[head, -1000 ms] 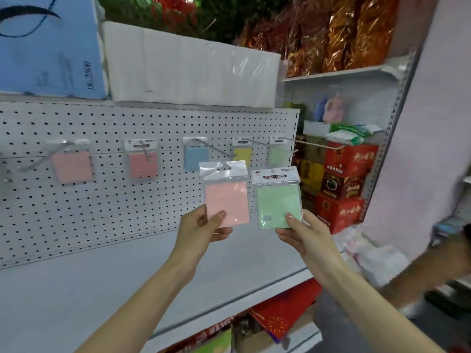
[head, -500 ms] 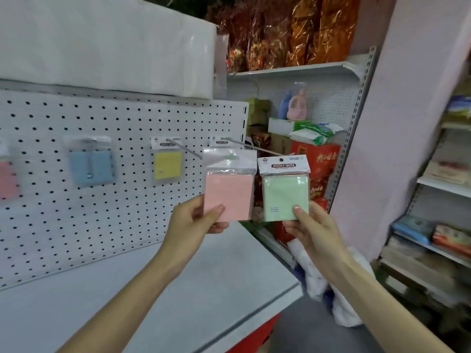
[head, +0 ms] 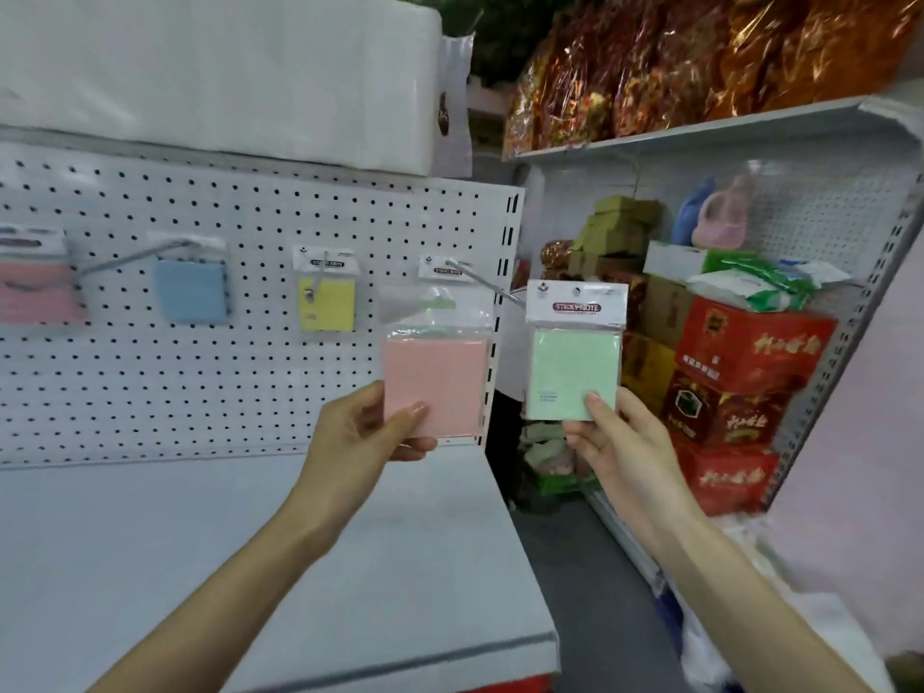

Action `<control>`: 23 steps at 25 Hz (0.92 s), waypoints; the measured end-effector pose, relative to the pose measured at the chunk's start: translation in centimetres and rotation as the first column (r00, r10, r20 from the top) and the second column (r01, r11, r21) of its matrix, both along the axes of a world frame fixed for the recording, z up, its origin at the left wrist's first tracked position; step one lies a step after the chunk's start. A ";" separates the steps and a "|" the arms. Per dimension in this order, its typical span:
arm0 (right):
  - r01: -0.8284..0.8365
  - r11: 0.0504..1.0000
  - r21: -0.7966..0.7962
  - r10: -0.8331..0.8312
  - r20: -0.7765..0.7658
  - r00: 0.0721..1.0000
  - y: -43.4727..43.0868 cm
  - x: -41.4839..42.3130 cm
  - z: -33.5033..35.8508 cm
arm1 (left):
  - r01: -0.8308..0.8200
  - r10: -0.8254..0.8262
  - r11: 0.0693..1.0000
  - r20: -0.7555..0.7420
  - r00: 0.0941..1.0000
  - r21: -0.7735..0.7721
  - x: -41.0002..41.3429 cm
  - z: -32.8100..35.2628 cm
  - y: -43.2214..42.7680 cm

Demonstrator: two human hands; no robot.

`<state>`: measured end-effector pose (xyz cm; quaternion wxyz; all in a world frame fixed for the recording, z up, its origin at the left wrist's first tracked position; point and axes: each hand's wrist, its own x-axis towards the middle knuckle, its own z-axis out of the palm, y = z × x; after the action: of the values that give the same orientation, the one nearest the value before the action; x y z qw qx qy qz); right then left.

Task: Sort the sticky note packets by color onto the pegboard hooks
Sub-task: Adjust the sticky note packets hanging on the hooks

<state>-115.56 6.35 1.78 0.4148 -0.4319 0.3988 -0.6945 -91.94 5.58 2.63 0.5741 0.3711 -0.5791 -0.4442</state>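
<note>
My left hand (head: 367, 432) pinches the lower corner of a pink sticky note packet (head: 434, 382), held upright in front of the white pegboard (head: 240, 352). My right hand (head: 620, 442) pinches a green sticky note packet (head: 575, 362) just right of the pegboard's edge. On the pegboard hooks hang a pink packet (head: 35, 282) at far left, a blue packet (head: 192, 287), a yellow packet (head: 327, 297) and a green packet (head: 442, 287), which is mostly hidden behind the pink one I hold. The hook (head: 487, 282) carrying that green packet juts out between my two packets.
A grey shelf (head: 250, 542) runs below the pegboard. A big white box (head: 225, 67) sits above it. To the right stand red cartons (head: 740, 372), brown boxes and a shelf of shiny orange bags (head: 700, 57). A pale pink wall (head: 870, 442) closes the right side.
The view has swung right along the pegboard, so the hung packets slid left in view. Both hands still hold their packets, now closer to the rightmost hook.
</note>
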 end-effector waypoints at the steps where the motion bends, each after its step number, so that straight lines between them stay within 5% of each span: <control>1: -0.020 1.000 0.006 0.020 0.000 1.000 -0.1 -0.5 0.1 | -0.019 0.019 1.000 0.000 1.000 0.000 -0.5 0.1 0.3; 23: -0.194 0.981 0.024 0.195 -0.063 0.979 0.3 -1.3 1.0 | -0.250 0.250 0.968 -0.101 0.963 0.007 -5.1 0.9 2.9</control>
<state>-116.90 6.70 2.76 0.4713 -0.4873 0.3742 -0.6327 -97.00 8.52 3.50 0.6551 0.4167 -0.4993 -0.3847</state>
